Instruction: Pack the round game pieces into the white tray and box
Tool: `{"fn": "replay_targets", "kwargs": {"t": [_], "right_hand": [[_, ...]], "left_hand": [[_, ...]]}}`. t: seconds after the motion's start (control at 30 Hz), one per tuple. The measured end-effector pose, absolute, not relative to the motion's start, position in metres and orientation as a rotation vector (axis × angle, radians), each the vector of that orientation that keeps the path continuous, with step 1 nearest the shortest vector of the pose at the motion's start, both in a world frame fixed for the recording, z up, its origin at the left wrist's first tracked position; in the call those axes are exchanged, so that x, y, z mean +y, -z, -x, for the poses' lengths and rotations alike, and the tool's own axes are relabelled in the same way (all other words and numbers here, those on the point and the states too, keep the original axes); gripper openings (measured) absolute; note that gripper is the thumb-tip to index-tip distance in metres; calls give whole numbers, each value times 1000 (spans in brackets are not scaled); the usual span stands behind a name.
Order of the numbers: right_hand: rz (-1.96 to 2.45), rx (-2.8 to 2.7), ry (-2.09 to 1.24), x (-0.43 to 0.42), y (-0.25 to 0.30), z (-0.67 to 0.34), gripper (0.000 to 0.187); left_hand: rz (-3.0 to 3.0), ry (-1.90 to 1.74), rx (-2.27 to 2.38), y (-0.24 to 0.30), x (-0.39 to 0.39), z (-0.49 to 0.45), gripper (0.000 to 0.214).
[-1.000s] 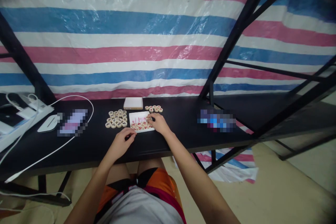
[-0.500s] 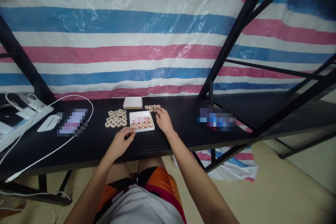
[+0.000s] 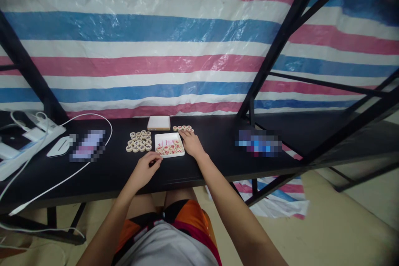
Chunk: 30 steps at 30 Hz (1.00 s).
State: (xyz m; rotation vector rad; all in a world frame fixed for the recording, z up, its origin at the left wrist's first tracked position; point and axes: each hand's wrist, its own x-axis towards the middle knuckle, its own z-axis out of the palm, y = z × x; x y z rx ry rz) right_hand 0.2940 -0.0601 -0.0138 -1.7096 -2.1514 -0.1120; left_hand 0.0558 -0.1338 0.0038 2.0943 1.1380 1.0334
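My left hand is at the near left corner of a shallow white box, its thumb and fingers closed on the edge. Inside the box lie rows of round Chinese chess pieces with red characters. My right hand reaches past the box's right side, fingers stretched out and touching the near side of a small group of red-marked Chinese chess pieces. The fingers partly cover this group. Left of the box, several dark-marked Chinese chess pieces stand in rows on the black table.
A white box lid lies behind the box. To the left are a blurred-out phone, a white pad, a white cable and a power strip. Another blurred object lies at right, near the black metal frame.
My right hand has shifted slightly and flattened, its fingers now spread along the red-marked group, whose pieces sit in a straighter row. My left hand stays at the box corner.
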Motion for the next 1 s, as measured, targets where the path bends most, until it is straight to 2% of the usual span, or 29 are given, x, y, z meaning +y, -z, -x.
{"fn": "replay_targets", "kwargs": {"t": [0.4,0.53,0.7,0.83,1.0], "right_hand": [[1786,-1981,78,-64,9,-293,22],[1690,-1814,114,-68,2,-289,20],[1257,-2088,29,-70,-5,-269,17],[1254,-2182,-81,-69,-4,-260,13],[1268,-2230,-28,-75,-5,-260,25]], "left_hand": [[-2102,-1038,1136,-3,-133,-55,18],[-2111,-1041,1129,-3,-133,-55,18],[-2115,-1038,1129,-4,-133,-55,19],[-2110,-1027,1142,-4,-133,-55,19],[-2110,-1029,1141,-3,-133,-55,20]]}}
